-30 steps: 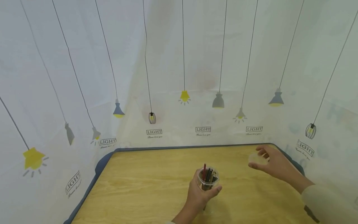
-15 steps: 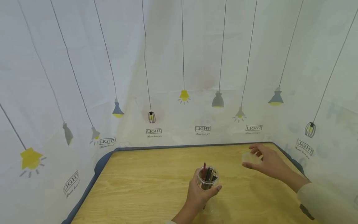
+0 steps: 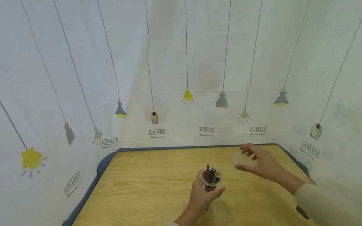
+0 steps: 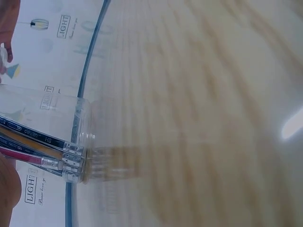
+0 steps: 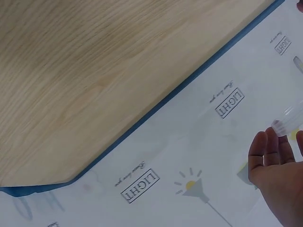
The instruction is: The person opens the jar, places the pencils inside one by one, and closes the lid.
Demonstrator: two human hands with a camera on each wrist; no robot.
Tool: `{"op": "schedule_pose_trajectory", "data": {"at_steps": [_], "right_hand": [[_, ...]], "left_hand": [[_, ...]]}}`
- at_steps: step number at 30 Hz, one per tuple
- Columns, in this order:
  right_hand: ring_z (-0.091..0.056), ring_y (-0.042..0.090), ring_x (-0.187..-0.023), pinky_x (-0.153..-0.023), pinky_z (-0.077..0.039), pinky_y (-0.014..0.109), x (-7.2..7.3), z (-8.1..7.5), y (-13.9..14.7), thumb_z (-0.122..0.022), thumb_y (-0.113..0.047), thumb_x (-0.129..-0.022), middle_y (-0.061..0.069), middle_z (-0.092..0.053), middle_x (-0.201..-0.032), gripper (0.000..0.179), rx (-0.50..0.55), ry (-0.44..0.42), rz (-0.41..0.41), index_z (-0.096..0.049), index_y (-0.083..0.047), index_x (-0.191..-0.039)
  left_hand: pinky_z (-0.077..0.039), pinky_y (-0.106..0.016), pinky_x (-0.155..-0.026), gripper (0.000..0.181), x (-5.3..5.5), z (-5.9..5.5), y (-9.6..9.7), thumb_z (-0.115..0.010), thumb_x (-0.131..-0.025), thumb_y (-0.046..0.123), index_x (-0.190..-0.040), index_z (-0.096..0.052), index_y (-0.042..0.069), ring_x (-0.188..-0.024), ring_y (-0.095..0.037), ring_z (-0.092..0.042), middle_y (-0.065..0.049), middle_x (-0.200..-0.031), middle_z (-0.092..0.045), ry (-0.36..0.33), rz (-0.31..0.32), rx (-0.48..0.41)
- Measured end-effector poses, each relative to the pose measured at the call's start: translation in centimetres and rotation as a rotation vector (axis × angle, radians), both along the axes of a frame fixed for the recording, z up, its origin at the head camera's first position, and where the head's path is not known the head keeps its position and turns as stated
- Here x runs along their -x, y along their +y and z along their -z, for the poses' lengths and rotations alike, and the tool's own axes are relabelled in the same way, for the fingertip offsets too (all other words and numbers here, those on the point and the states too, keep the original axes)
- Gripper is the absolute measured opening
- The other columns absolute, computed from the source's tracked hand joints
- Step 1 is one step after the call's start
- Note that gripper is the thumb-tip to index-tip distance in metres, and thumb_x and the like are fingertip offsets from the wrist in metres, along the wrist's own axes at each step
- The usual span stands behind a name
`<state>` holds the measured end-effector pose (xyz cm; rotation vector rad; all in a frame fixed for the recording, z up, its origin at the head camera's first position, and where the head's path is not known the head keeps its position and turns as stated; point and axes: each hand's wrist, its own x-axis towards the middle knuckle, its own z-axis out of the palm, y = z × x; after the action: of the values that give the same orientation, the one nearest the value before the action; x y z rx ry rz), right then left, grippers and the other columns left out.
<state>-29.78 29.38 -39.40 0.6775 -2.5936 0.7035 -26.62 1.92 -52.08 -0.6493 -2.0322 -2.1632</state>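
My left hand (image 3: 199, 196) grips a clear jar (image 3: 214, 188) that stands upright and uncovered over the table. Inside are several pencils (image 3: 210, 177), one of them red and taller than the rim. The left wrist view shows the side of the jar (image 4: 68, 111), with the metal ends of the pencils (image 4: 42, 142) at its base. To the right of the jar, my right hand (image 3: 263, 164) holds a clear round lid (image 3: 243, 159) by its edge between thumb and fingers. In the right wrist view, the ridged rim of the lid (image 5: 286, 124) touches the fingertips.
A pale wooden table (image 3: 141, 182) with a blue edge (image 3: 181, 147) lies beneath both hands. White sheeting (image 3: 169, 62) printed with hanging lamps and the word LIGHT encloses it at the back and sides.
My right hand has moved left with the lid, closer to the jar. The left hand and the jar have stayed almost where they were.
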Motion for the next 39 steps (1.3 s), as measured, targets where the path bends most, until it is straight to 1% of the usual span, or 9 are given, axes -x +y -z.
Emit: {"op": "schedule_pose_trajectory", "data": {"at_steps": [4, 9, 12, 19, 21, 27, 32, 35, 39], "right_hand": [[-0.069, 0.021, -0.107, -0.084, -0.063, 0.039, -0.1, -0.1, -0.7, -0.093, -0.046, -0.09, 0.004, -0.075, -0.123, 0.066, 0.01, 0.026, -0.033, -0.066, -0.013, -0.14], [-0.07, 0.02, -0.106, -0.083, -0.063, 0.036, -0.2, -0.2, -1.4, -0.094, -0.043, -0.09, 0.003, -0.076, -0.124, 0.064, 0.026, 0.039, -0.059, -0.065, -0.014, -0.139], [-0.07, 0.02, -0.107, -0.084, -0.063, 0.035, -0.4, -0.3, -1.9, -0.093, -0.043, -0.09, 0.002, -0.076, -0.124, 0.064, 0.027, 0.05, -0.075, -0.065, -0.015, -0.14], [-0.071, 0.018, -0.106, -0.084, -0.064, 0.037, -0.6, -1.0, -3.3, -0.094, -0.039, -0.09, -0.001, -0.077, -0.123, 0.062, 0.042, 0.082, -0.141, -0.066, -0.016, -0.139], [-0.071, 0.017, -0.106, -0.084, -0.063, 0.035, -0.6, -1.1, -3.6, -0.095, -0.038, -0.089, -0.001, -0.077, -0.123, 0.062, 0.052, 0.083, -0.156, -0.066, -0.016, -0.139], [-0.072, 0.017, -0.107, -0.085, -0.063, 0.033, -0.9, -1.4, -4.7, -0.096, -0.037, -0.088, -0.001, -0.078, -0.124, 0.062, 0.068, 0.074, -0.188, -0.066, -0.017, -0.139], [-0.072, 0.018, -0.108, -0.086, -0.064, 0.035, -1.0, -1.5, -5.3, -0.094, -0.038, -0.09, -0.001, -0.077, -0.126, 0.062, 0.066, 0.064, -0.203, -0.065, -0.018, -0.14], [-0.073, 0.02, -0.108, -0.086, -0.064, 0.034, -1.0, -1.7, -5.5, -0.095, -0.037, -0.09, -0.001, -0.077, -0.126, 0.061, 0.071, 0.066, -0.211, -0.065, -0.017, -0.14], [-0.073, 0.019, -0.108, -0.086, -0.064, 0.037, -1.1, -1.7, -5.7, -0.095, -0.037, -0.09, -0.002, -0.077, -0.126, 0.06, 0.072, 0.072, -0.218, -0.066, -0.017, -0.139]], "left_hand": [[-0.054, -0.037, -0.116, 0.076, 0.0, -0.1, 0.1, -0.09, -0.09, 0.025, -0.155, -0.054, 0.017, -0.134, -0.019, -0.065, 0.001, -0.143, -0.069, -0.005, -0.012, 0.003], [-0.053, -0.029, -0.112, 0.076, 0.0, 0.2, 0.1, -0.091, -0.089, 0.024, -0.155, -0.054, 0.013, -0.131, -0.017, -0.067, 0.001, -0.141, -0.071, 0.005, -0.026, 0.008], [-0.053, -0.028, -0.111, 0.076, 0.0, 0.3, 0.1, -0.09, -0.09, 0.024, -0.155, -0.054, 0.012, -0.131, -0.017, -0.067, 0.0, -0.141, -0.071, 0.01, -0.025, 0.007], [-0.052, -0.035, -0.116, 0.071, 0.0, 0.3, 0.1, -0.09, -0.091, 0.026, -0.152, -0.055, 0.03, -0.132, -0.016, -0.066, 0.007, -0.142, -0.07, 0.008, -0.033, 0.016], [-0.052, -0.036, -0.117, 0.071, 0.0, 0.3, 0.0, -0.09, -0.091, 0.025, -0.152, -0.055, 0.032, -0.133, -0.017, -0.066, 0.008, -0.142, -0.07, 0.009, -0.029, 0.01], [-0.053, -0.034, -0.116, 0.072, -0.1, 0.4, 0.0, -0.09, -0.091, 0.029, -0.153, -0.053, 0.034, -0.133, -0.018, -0.066, 0.008, -0.144, -0.068, 0.007, -0.013, -0.005], [-0.053, -0.035, -0.117, 0.072, -0.2, 0.3, -0.1, -0.09, -0.091, 0.03, -0.153, -0.053, 0.036, -0.134, -0.017, -0.065, 0.009, -0.144, -0.068, 0.003, -0.025, 0.009], [-0.052, -0.034, -0.116, 0.073, -0.2, 0.2, -0.1, -0.09, -0.091, 0.03, -0.153, -0.053, 0.037, -0.134, -0.017, -0.065, 0.01, -0.145, -0.068, 0.016, -0.031, 0.017], [-0.052, -0.031, -0.115, 0.073, -0.1, 0.3, 0.0, -0.09, -0.091, 0.03, -0.154, -0.053, 0.036, -0.134, -0.017, -0.065, 0.009, -0.145, -0.068, 0.028, -0.02, 0.012]]}}
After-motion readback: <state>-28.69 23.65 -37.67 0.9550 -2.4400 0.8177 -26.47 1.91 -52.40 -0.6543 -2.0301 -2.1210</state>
